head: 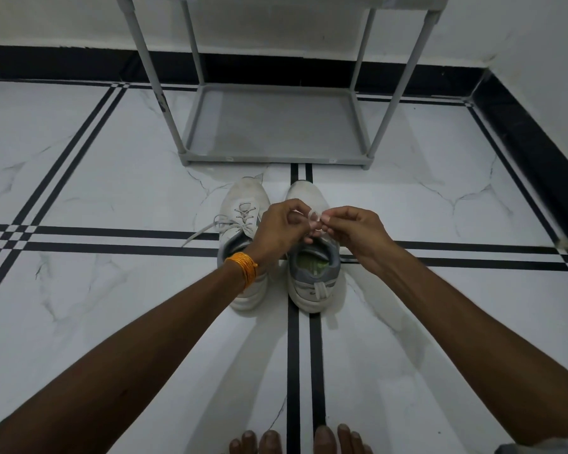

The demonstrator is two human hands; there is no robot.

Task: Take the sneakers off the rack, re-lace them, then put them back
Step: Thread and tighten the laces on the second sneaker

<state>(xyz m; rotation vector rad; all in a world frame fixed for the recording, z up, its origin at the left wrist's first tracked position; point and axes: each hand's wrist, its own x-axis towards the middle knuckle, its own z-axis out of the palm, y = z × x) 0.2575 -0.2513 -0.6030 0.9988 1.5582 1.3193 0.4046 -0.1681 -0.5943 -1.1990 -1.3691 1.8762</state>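
Observation:
Two white sneakers with grey collars stand side by side on the tiled floor, toes pointing at the rack. The left sneaker (243, 204) is laced, and one loose lace end (200, 232) trails off to its left. Over the right sneaker (312, 273), my left hand (281, 226) and my right hand (354, 229) meet, each pinching its white lace (313, 215) between the fingertips. The hands hide that shoe's eyelets and tongue. An orange thread band circles my left wrist.
A grey metal shoe rack (276, 158) stands against the white wall just beyond the sneakers, with its bottom shelf bare. Black skirting runs along the walls, and a corner lies at the right. My bare toes (295, 442) show at the bottom edge.

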